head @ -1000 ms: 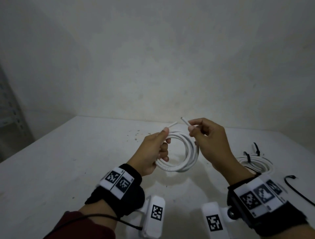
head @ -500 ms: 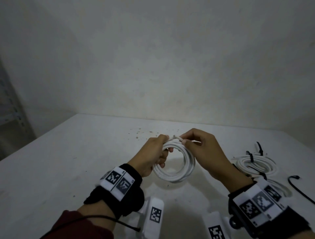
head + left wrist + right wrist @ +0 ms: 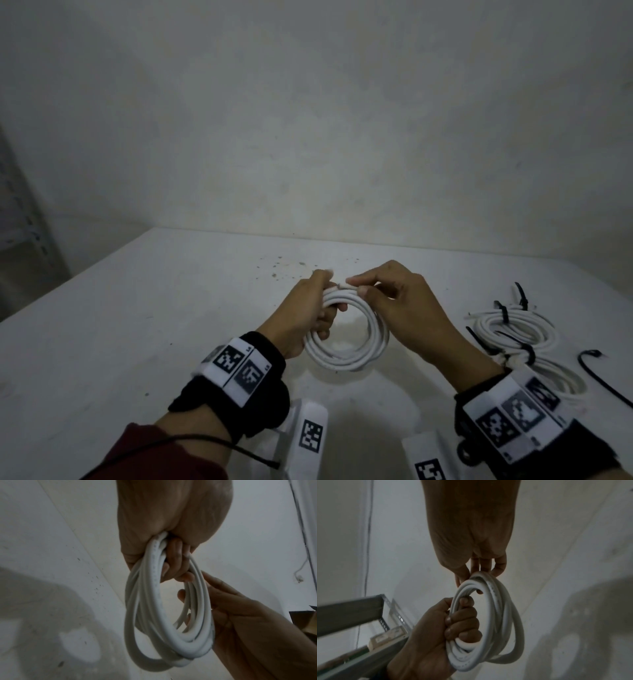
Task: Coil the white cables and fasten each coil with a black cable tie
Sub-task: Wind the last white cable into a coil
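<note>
A white cable coil [image 3: 346, 356] [image 3: 164, 639] [image 3: 494, 628] hangs above the table between both hands. My left hand [image 3: 308, 308] [image 3: 171, 561] [image 3: 453, 626] grips its upper left side, fingers curled through the loops. My right hand [image 3: 383, 301] [image 3: 476, 566] [image 3: 223, 601] pinches the cable's end against the top of the coil with thumb and forefinger. Two tied white coils [image 3: 513, 325] with black cable ties [image 3: 503, 310] lie on the table to the right. A loose black cable tie [image 3: 603, 380] lies at the far right.
The white table [image 3: 137, 325] meets a plain wall at the back. A grey metal shelf [image 3: 20, 233] [image 3: 351, 609] stands off its left edge. Small dark specks [image 3: 284, 265] dot the table behind the hands.
The two cable ends that stuck up between the hands have been brought down onto the coil. My right hand moved left and down to the coil's top. The coil sank slightly.
</note>
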